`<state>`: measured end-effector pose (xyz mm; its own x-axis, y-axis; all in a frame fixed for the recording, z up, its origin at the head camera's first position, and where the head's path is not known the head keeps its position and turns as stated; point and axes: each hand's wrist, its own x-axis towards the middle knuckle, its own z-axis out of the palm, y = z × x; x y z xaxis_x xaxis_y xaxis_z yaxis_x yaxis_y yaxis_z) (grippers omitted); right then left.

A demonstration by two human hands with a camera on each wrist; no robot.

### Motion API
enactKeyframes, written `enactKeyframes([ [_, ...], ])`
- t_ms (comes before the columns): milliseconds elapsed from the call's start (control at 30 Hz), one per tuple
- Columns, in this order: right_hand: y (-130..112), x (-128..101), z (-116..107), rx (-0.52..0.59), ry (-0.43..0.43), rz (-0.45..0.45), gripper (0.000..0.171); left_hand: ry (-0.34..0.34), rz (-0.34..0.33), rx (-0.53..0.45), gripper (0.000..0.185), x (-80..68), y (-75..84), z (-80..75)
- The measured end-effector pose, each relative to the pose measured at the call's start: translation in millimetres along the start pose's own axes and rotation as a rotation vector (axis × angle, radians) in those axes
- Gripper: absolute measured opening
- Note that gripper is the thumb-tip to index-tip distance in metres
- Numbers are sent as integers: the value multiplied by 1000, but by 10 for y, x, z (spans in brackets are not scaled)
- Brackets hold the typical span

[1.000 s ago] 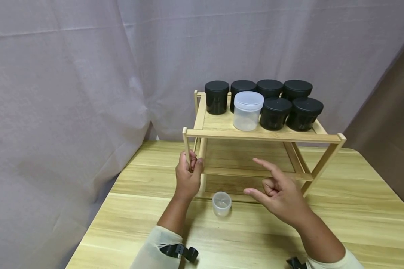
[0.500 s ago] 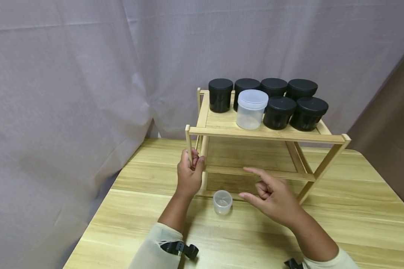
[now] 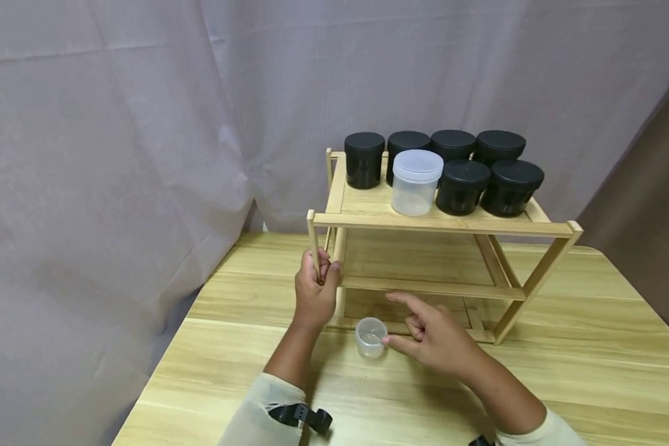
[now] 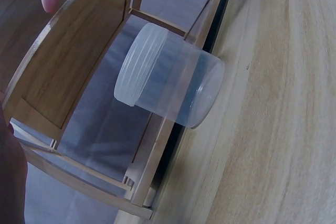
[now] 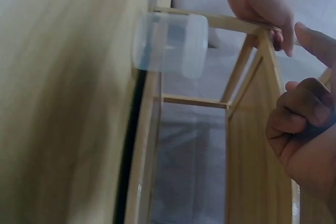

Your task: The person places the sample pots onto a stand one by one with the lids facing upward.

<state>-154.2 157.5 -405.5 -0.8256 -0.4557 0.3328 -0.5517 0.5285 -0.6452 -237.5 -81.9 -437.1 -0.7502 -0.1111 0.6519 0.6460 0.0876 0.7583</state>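
A small translucent plastic jar stands upright on the table just in front of a light wooden shelf rack. My left hand grips the rack's left front post at mid height. Over the table, my right hand comes in from the right of the jar. Its thumb and index finger are spread apart in a C shape with the other fingers curled, and nothing is between them. The thumb tip overlaps the jar's right rim in the head view. In the left wrist view, the jar shows a ridged whitish top band.
On the rack's top shelf stand several black lidded jars and one larger translucent lidded jar. The rack's lower shelves lie behind my right hand. Grey cloth hangs behind and left of the wooden table.
My right hand has moved left and slightly down, from beside the rack's right half to the small jar's right side. My left hand keeps holding the post.
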Motion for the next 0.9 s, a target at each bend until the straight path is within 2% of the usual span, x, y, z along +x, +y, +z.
enactKeyframes([
  [167,23,27,75,74,-119,170,83,2,-3,-3,16,-19,-1,-9],
  [367,95,43,108,445,-232,311,96,-1,-3,-8,16,-16,0,4],
  [433,125,47,125,512,-248,337,99,-1,0,-7,16,-11,5,7],
  [500,151,49,153,527,-245,359,101,-1,2,-4,17,-6,9,9],
  [700,206,52,264,478,-208,421,104,4,6,-4,16,-11,10,10],
  [900,256,64,352,476,-186,423,101,1,8,-4,15,-14,8,3],
])
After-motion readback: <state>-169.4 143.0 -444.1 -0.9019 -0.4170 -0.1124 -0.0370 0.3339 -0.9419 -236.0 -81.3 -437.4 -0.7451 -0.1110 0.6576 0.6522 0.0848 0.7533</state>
